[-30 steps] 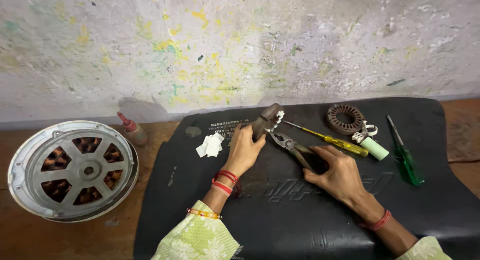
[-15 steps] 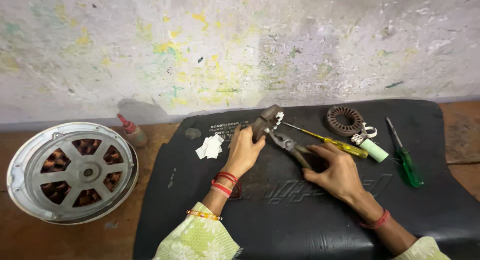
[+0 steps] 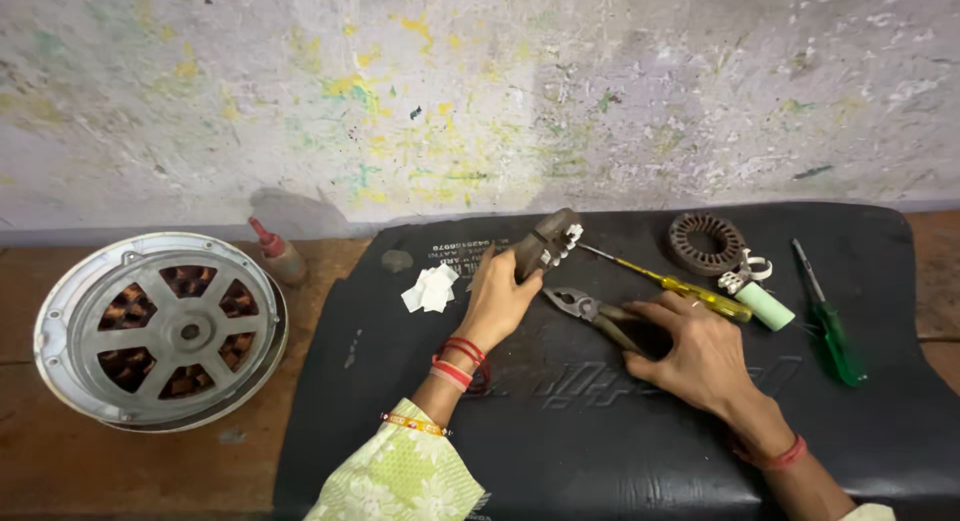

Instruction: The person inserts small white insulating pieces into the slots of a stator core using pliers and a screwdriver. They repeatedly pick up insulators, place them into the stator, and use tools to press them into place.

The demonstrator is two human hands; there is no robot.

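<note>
Two hands at work on a black mat with a small dark part and pliers.

The left hand point(image 3: 500, 301) has its fingers wrapped around a dark part point(image 3: 545, 243) with a white end, raised just above the mat point(image 3: 400, 421). The right hand point(image 3: 700, 356) grips the pliers point(image 3: 585, 309) by the handles, their tip lying on the mat below the part. A yellow screwdriver point(image 3: 670, 279) lies just behind, and a fan motor housing point(image 3: 160, 326) sits on the tabletop point(image 3: 60, 461) at left.

Looks like a small repair workshop: paint-splattered wall point(image 3: 480, 91) up top, a fan motor housing point(image 3: 160, 329) at left, pliers point(image 3: 590, 313) and screwdrivers point(image 3: 828, 316) spread on a black mat point(image 3: 600, 441) mid-frame.
</note>
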